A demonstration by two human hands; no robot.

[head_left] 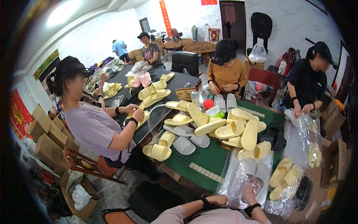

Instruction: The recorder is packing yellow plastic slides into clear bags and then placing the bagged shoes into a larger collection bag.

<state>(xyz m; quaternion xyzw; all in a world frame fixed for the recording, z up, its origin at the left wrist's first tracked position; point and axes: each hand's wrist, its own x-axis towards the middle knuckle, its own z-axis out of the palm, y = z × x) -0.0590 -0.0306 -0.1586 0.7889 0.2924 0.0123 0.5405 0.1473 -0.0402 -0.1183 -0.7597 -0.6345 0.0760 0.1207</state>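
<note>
Left hand (219, 200) curled at the near left edge of a clear plastic bag (232, 178); cannot tell whether it pinches the film. Right hand (250, 191), fingers bent, at the near end of the grey slippers (256, 173); grip on plastic or slipper unclear. Slippers lie just beyond the right hand, among the plastic. Bagged yellow slippers (286, 180) to its right. Beyond both hands, a heap of yellow slippers (230, 129) on the green surface (186, 159).

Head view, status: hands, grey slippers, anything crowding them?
Left hand at near left corner of clear bag; right hand at its near end. Grey slippers there, inside or on top unclear. Yellow slippers close beyond them.
</note>
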